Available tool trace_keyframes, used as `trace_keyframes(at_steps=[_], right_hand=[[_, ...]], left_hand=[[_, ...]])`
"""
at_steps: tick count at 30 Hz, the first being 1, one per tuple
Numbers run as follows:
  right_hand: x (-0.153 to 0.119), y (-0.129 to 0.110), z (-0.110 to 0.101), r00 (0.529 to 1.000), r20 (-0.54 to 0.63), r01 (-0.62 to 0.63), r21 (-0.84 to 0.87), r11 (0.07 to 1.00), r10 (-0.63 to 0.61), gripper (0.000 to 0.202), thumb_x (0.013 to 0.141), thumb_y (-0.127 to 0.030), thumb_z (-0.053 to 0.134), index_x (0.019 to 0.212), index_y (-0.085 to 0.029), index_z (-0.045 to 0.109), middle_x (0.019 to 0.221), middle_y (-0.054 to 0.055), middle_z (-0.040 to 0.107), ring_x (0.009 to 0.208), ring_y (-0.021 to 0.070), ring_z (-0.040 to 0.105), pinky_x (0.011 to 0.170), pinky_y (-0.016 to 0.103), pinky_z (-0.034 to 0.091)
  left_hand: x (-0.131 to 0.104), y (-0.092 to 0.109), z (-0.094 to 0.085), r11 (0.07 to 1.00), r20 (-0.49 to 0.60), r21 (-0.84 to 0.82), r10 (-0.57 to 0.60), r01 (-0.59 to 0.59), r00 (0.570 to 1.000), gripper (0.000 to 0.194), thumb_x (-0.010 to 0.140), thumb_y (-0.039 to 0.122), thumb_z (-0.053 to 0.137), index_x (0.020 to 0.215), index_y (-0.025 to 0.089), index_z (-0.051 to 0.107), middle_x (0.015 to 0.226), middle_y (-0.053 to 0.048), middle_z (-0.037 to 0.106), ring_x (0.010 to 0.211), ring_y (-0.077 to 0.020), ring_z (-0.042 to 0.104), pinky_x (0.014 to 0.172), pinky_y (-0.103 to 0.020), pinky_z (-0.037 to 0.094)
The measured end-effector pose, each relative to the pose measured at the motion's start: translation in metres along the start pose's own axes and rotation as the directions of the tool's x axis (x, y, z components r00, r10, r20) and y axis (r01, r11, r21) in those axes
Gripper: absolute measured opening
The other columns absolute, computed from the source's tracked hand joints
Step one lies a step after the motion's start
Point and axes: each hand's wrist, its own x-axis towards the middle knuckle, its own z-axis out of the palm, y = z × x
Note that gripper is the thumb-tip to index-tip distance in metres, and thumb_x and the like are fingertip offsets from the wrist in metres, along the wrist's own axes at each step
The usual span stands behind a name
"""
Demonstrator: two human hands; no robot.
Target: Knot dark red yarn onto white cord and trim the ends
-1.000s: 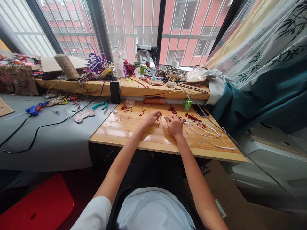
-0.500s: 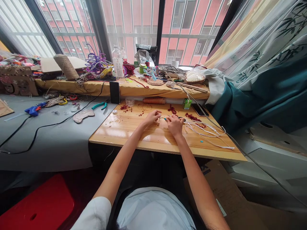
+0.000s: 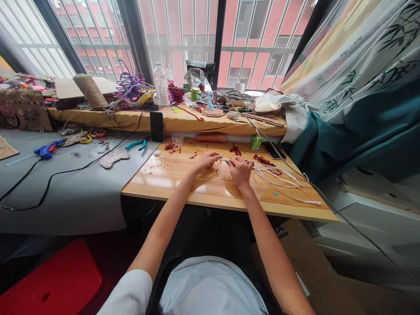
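Clasping a slim tool point(image 3: 225, 160), our right hand point(image 3: 240, 168) faces our left hand point(image 3: 208, 161) pinching a tiny pale piece point(image 3: 221, 160); tan wooden tabletop point(image 3: 154, 181) below, barred windows point(image 3: 179, 39) beyond.

Glossy wood tabletop point(image 3: 160, 181), smooth plastic stool point(image 3: 59, 271), cloth curtain point(image 3: 348, 131)

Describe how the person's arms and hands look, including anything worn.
A short whitish sleeve covers the left upper arm, matching the shirt; no right sleeve shows. Both forearms are bare. The left hand and right hand wear no gloves, and neither wrist shows a watch or bracelet.
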Motion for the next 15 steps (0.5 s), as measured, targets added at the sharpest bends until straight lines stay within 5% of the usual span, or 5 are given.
trace_keyframes(at_steps=[8,15], right_hand=[[-0.0004,0.0018,-0.0011,0.998,-0.014,0.053,-0.053,0.997,-0.054,0.026,0.087,-0.029,0.041,0.08,-0.021,0.065,0.077,0.002,0.06,0.079,0.0161,0.048,0.073,0.032,0.015],[-0.0026,0.0001,-0.0012,0.989,0.002,0.144,-0.134,0.98,-0.145,0.028,0.088,-0.028,0.036,0.084,-0.021,0.062,0.08,0.004,0.059,0.081,0.0179,0.045,0.076,0.034,0.015]], left_hand=[[-0.0012,0.0053,0.0,0.997,-0.108,0.072,0.004,0.004,0.994,0.04,0.073,0.054,0.047,0.081,0.015,0.055,0.064,0.002,0.047,0.046,-0.0056,0.04,0.042,-0.019,0.031],[-0.004,0.0106,0.0032,0.966,-0.201,0.252,0.118,-0.065,0.973,0.034,0.069,0.044,0.055,0.052,0.015,0.048,0.05,0.004,0.042,0.052,-0.0079,0.039,0.051,-0.021,0.029]])
